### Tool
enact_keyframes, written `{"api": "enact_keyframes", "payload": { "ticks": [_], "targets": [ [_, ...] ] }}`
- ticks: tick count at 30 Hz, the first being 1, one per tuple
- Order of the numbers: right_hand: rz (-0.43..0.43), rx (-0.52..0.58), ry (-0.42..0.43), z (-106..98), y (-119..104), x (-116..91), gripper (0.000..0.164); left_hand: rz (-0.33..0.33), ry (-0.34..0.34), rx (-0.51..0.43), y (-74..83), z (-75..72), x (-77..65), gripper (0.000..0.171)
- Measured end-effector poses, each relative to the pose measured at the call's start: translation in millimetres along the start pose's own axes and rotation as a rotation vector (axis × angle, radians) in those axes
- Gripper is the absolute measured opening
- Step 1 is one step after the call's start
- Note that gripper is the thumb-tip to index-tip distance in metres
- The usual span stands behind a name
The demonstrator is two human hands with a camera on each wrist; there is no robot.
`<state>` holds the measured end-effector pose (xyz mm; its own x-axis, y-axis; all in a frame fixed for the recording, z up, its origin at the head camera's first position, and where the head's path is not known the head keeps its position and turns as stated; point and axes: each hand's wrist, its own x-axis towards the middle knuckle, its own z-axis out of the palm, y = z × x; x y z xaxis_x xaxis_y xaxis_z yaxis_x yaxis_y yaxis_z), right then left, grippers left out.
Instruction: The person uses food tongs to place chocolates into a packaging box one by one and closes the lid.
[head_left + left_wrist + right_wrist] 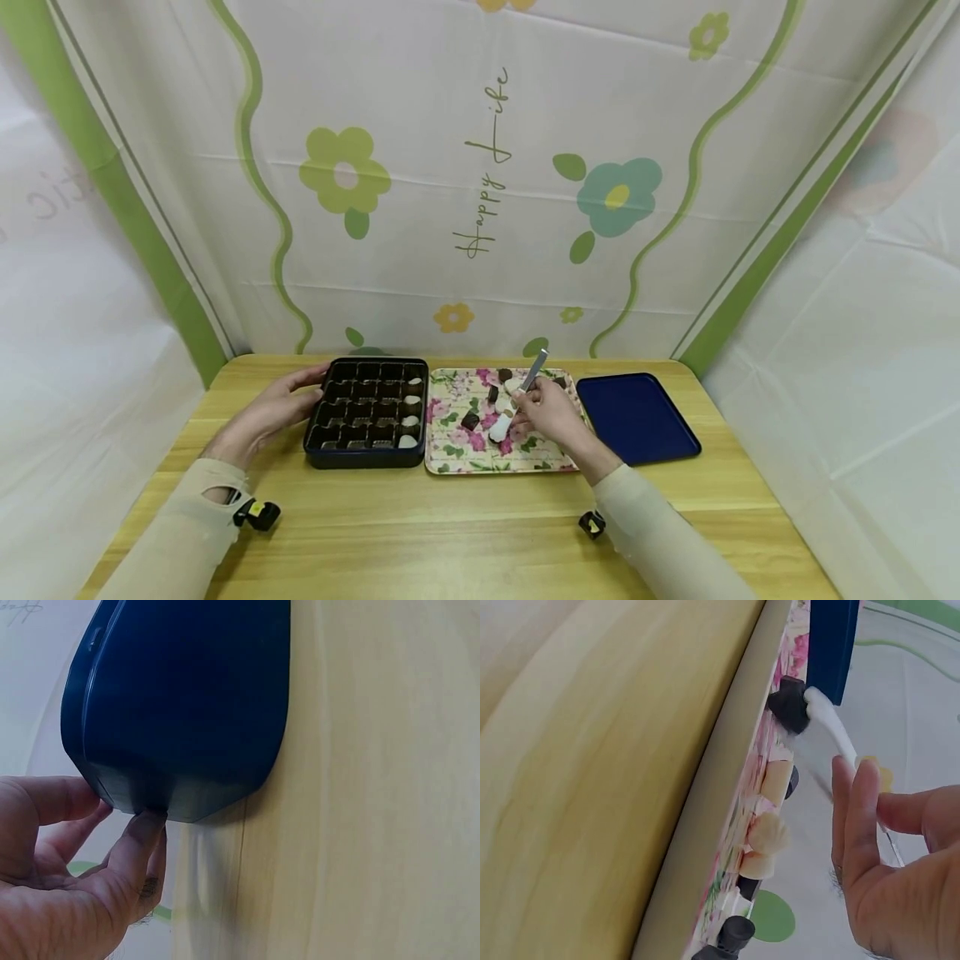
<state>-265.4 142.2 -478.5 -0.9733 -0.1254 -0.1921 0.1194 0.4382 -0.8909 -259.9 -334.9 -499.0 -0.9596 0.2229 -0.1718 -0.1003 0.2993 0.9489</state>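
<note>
My left hand [281, 408] touches the left side of a dark blue box [367, 458] with its fingertips and thumb. The box holds a brown divided insert [360, 408], with white pieces [408, 442] along its right column. Between thumb and fingers my right hand [551, 410] pinches tongs [534, 371] with a metal handle and white tip, over a floral tray [453, 462]. In the right wrist view the white tip [829, 724] is right at a dark chocolate-like piece [789, 705]. More dark pieces [470, 420] and pale pieces [768, 832] lie on the tray.
A dark blue lid [637, 417] lies to the right of the tray, its left edge close to it. All stand on a wooden table [450, 533]. A white curtain [420, 275] with printed flowers hangs right behind the table, and white sheets flank both sides.
</note>
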Motion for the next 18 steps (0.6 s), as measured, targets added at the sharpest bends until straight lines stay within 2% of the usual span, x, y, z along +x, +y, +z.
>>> {"api": "enact_keyframes", "payload": {
  "ticks": [6,9,13,18],
  "targets": [
    [-0.085,-0.028,0.051,0.7,-0.3,1.6,0.034,0.004,-0.003,-0.001,0.9,0.4,0.0,0.064],
    [-0.172,-0.026,0.032,4.2,-0.8,0.7,0.034,0.004,0.001,-0.008,1.1,0.9,0.2,0.064],
    [-0.29,-0.109,-0.007,14.8,-5.3,-2.8,0.034,-0.001,0.006,-0.001,1.2,1.1,0.4,0.064],
    [-0.364,-0.17,-0.038,31.9,-13.4,-2.3,0.029,-0.006,0.005,0.01,1.6,0.9,0.0,0.064]
  ]
}}
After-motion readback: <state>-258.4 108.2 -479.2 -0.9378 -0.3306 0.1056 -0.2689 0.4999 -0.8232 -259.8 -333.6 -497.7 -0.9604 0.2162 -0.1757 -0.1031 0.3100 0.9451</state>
